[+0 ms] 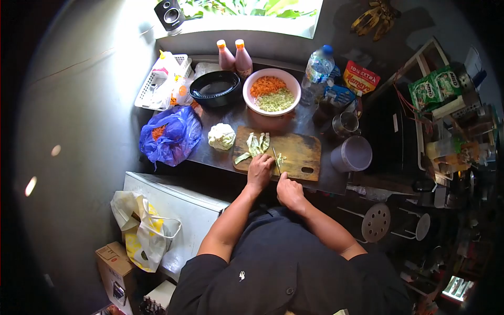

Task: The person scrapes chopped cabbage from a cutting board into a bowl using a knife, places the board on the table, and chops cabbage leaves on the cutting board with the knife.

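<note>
While the left hand point(261, 170) rests at the near end of the pale cabbage strips point(256, 144), its fingers are bent and bunched; whether they pinch or merely press, I cannot tell. Strips lie on the left half of the wooden cutting board point(310, 149). Just right of the fingertips: kitchen knife point(276, 159), blade pointing away from the body. Right hand point(292, 190) is closed round its handle, no gap showing. A few chopped bits point(282, 157) lie right of the blade.

Risk, as I judge it: a nicked left fingertip, should the leaves slip or the fingers stray under the edge (the margin looks slim).

Surface, left to right: white basket point(184, 62), blue plastic bag point(181, 131) with shredded carrot showing, black oval bowl point(223, 100), cabbage head point(221, 136) beside the board, two orange-capped bottles point(243, 64), round bowl point(247, 94) of carrot and chopped cabbage side by side, water bottle point(319, 68), lidded tub point(352, 154), red mayonnaise pouch point(361, 76). Dark table point(210, 155), metal by its sheen.

Room, same order: cardboard box point(112, 260), shopping bag point(139, 226), black speaker point(170, 14), bright window point(273, 7), hanging bananas point(375, 22), round stool point(376, 223), green Milo packets point(433, 88).
</note>
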Demonstrator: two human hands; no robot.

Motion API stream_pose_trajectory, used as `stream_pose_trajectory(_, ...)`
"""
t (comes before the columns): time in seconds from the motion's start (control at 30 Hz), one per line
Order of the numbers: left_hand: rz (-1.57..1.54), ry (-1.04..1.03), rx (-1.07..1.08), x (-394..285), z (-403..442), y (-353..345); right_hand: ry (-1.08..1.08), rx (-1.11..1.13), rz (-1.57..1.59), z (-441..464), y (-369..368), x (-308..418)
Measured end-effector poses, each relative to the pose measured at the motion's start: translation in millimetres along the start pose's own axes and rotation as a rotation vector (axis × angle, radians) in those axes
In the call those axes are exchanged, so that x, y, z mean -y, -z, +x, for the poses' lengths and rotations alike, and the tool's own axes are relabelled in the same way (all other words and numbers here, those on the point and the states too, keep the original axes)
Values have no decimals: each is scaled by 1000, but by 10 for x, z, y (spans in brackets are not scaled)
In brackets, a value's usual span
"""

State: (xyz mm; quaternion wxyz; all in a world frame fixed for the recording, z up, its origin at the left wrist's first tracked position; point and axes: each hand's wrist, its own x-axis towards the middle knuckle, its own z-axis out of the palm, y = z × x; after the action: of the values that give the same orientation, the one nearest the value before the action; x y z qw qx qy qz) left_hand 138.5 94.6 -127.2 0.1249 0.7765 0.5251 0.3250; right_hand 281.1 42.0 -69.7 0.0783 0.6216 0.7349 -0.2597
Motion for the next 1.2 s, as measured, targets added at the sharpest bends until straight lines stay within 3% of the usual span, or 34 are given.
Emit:
stream_pose_trajectory(0.13, 59, 87, 68, -109, 51, 27, 123, -75, 8, 167, -140, -169)
stream_pose_trajectory(0.43, -50, 342, 78, -171, 174, 37, 135, 69, 68, 193, -106, -231)
stream_pose_trajectory(0.5, -38, 412, 70, -187, 163, 2, 152, -37, 69, 298, -181, -266)
stream_pose_trajectory(0.57, -42, 484, 85, -127, 145, -84, 137, -5, 109, 313, -59, -253)
stream_pose_trajectory(0.63, -30, 500, 67, -125, 121, -115, 128, 107, 93, 237, 166, -217)
stream_pose_trajectory(0.77, -14, 485, 19, -162, 128, -130, 112, 125, 40, 155, -12, -220)
stream_pose_trajectory(0.9, -7, 492, -36, -201, 98, -135, 164, -14, 65, 295, -140, -239)
stream_pose_trajectory(1.2, -221, 479, -67, -203, -55, -7, 155, 14, 131, 215, 18, -388)
